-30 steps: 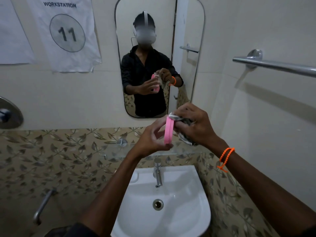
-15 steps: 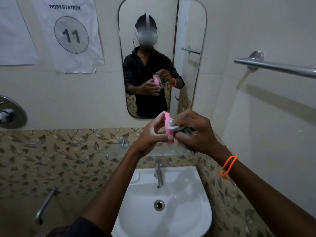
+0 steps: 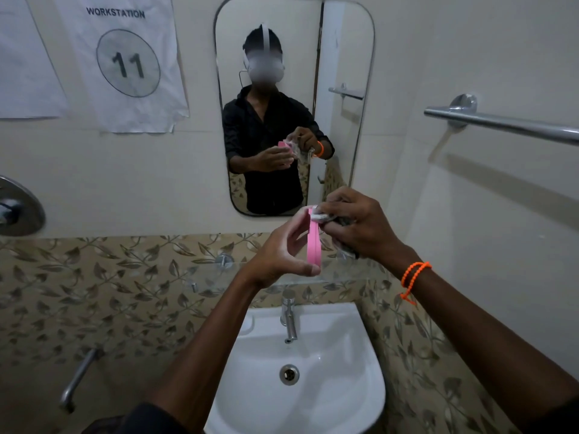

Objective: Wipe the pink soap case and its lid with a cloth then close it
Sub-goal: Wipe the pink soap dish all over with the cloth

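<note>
A pink soap case part (image 3: 314,242) stands on edge in front of me, above the sink. My left hand (image 3: 282,252) holds it between thumb below and fingers above. My right hand (image 3: 360,227) grips a bunched patterned cloth (image 3: 326,218) and presses it against the top right side of the pink part. I cannot tell whether this part is the case or its lid. The other half is not visible.
A white sink (image 3: 360,386) with a chrome tap (image 3: 289,314) sits below my hands. A glass shelf (image 3: 219,270) runs along the leaf-patterned tiles. A mirror (image 3: 344,57) hangs ahead, a steel towel rail (image 3: 501,123) on the right wall, a pipe (image 3: 78,377) lower left.
My right hand has slid the cloth up toward the upper end of the pink part. My left hand keeps its hold. Both hands stay above the sink.
</note>
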